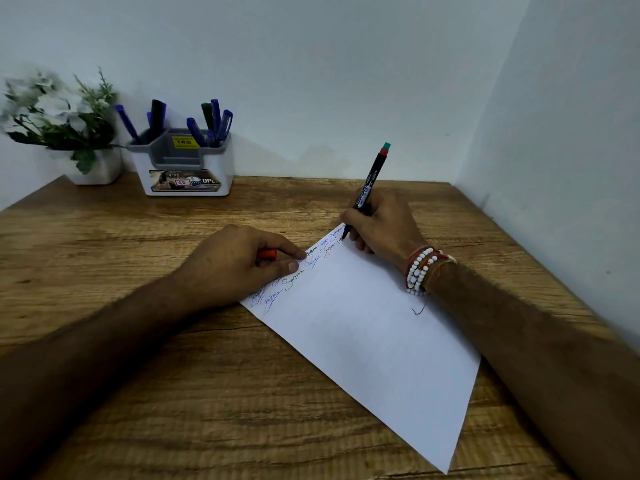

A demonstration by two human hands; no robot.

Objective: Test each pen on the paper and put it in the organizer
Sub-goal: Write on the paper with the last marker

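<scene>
right hand (382, 226): at about 2 o'clock from the middle of the view, fingers closed round a black pen (370, 183), thumb and forefinger pinching low on the barrel.
black pen: tilted, its red and green back end leaning toward 1 o'clock, its tip touching the paper (363, 323) at the sheet's far corner.
left hand (239, 259): at about 10 o'clock from the sheet's middle, curled round a red cap (267, 253) that shows between the fingers, with the fingertips pressing on the paper's far-left edge.
paper: white sheet lying flat on the wooden table (173, 375), turned so its long axis runs from 11 o'clock to 5 o'clock; blue and dark scribbles (294, 271) line the far edge between the two hands, and one small dark mark sits near the right wrist.
organizer (183, 164): white and grey, standing at 11 o'clock on the table against the wall, well apart from the paper; several blue and dark pens (214, 121) stand capped in its left and right compartments, a yellow price sticker on the middle part.
plant (62, 116): white flowers in a white pot, just beside the organizer at its 9 o'clock.
bracelets (420, 268): white beads and red thread on the right wrist, lying over the paper's right edge.
</scene>
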